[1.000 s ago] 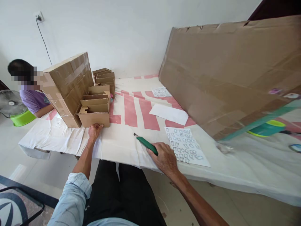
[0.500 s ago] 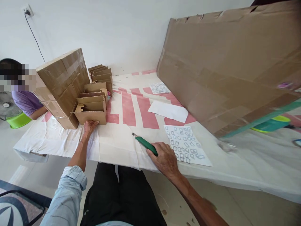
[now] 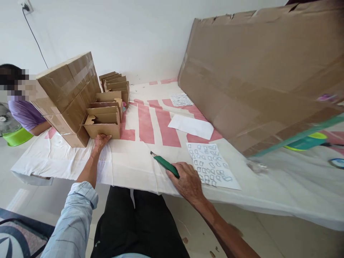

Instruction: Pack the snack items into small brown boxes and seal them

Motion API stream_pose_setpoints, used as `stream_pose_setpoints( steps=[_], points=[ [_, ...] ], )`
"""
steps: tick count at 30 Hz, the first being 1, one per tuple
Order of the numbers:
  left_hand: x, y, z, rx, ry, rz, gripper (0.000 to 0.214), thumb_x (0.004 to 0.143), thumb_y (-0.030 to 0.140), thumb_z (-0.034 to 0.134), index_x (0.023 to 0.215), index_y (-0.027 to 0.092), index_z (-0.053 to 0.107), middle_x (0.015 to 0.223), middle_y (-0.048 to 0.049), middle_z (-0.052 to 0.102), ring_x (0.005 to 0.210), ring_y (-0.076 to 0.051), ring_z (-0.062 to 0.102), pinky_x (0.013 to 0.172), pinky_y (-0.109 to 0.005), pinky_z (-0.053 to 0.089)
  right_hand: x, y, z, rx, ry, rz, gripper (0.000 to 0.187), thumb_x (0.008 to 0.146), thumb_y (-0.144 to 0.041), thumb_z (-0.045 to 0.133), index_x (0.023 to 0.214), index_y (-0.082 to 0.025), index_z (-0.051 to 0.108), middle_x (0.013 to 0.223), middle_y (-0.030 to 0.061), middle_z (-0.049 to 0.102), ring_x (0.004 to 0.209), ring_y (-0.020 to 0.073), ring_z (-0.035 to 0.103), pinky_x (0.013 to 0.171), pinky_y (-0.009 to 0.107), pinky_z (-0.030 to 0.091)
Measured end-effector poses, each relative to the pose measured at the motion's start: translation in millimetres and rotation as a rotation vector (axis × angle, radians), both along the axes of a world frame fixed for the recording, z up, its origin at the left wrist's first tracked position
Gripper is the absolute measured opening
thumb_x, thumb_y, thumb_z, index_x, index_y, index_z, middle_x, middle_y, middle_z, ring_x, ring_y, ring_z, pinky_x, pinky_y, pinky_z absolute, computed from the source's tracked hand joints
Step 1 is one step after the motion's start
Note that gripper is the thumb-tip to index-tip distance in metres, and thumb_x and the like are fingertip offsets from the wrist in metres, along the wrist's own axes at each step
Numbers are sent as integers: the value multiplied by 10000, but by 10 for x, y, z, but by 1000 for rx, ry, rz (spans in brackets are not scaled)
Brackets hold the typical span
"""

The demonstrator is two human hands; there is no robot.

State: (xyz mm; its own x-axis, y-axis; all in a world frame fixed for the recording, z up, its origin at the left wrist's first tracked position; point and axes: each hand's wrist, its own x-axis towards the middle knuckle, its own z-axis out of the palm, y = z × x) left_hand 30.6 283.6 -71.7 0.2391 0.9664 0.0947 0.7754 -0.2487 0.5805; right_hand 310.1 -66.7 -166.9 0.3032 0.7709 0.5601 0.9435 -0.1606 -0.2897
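My right hand (image 3: pixel 188 181) rests on the cloth-covered table (image 3: pixel 134 165) and is closed around a green utility knife (image 3: pixel 165 164), whose blade tip points up and left. My left hand (image 3: pixel 100 140) reaches forward and touches the front bottom edge of a small open cardboard box (image 3: pixel 103 125), its fingers pressed against the box. Behind that box stand several more small folded boxes (image 3: pixel 114 86) in a row. A printed sheet of small outlined shapes (image 3: pixel 211 165) lies just right of my right hand.
A taped cardboard carton (image 3: pixel 66 96) leans at the left. A large flat cardboard sheet (image 3: pixel 263 79) leans over the right side. A blank white paper (image 3: pixel 192 126) and another printed sheet (image 3: pixel 181 99) lie mid-table. A person in purple (image 3: pixel 24 113) sits far left.
The view has shifted slightly right and down. My left hand stays at the small box's front edge. My right hand keeps the knife in the same spot on the cloth.
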Motion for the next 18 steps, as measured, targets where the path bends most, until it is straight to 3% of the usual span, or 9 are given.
stream_pose_setpoints(
  steps=[8,14,18],
  points=[
    [-97,-64,-3,30,-32,-99,279,969,429,715,874,178,790,848,-48,795,901,-229,751,858,-327,563,65,52,-47,-2,8,18,174,984,-349,628,1066,-208,687,1039,112,709,956,297,602,832,403,444],
    [-139,-30,68,-9,-6,-154,358,1042,410,706,1305,169,686,1310,-108,708,1123,-256,719,968,-471,633,58,137,15,-106,0,-37,138,944,-336,664,985,-209,697,993,94,683,942,285,586,812,388,419],
    [-197,-199,29,-15,-7,-206,410,1041,401,708,1378,174,650,1377,-124,676,1171,-272,706,982,-492,634,22,159,41,-133,-20,-67,138,949,-334,665,992,-207,698,1005,99,666,968,285,570,818,384,395]
  ],
)
